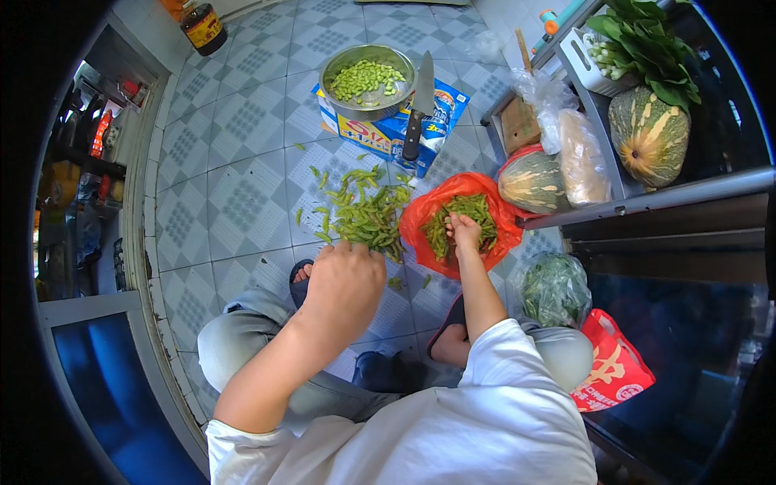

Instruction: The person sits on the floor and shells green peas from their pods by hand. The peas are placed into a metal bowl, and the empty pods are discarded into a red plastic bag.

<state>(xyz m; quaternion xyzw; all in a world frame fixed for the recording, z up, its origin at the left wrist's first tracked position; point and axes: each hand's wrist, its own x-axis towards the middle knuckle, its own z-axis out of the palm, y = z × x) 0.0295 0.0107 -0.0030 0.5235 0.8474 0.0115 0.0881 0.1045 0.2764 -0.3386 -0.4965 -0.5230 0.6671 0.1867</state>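
My left hand (347,274) is curled, back of the hand up, over the near edge of a heap of green soybean pods (370,212) on the tiles. Its fingertips are hidden, so what it holds cannot be seen. My right hand (464,230) is over a red plastic bag (424,257) with more pods (485,212) in it. Its fingertips are pinched together on a small green pod (448,223). Beyond the heap, shelled green soybeans (367,79) lie in a round metal basin (341,108).
The basin rests on a blue printed carton (445,127), with a kitchen knife (418,109) lying beside it. At right, a metal shelf (697,188) holds pumpkins (650,136) and leafy greens (652,45). Bagged greens (555,288) and a red bag (615,364) sit by my right knee.
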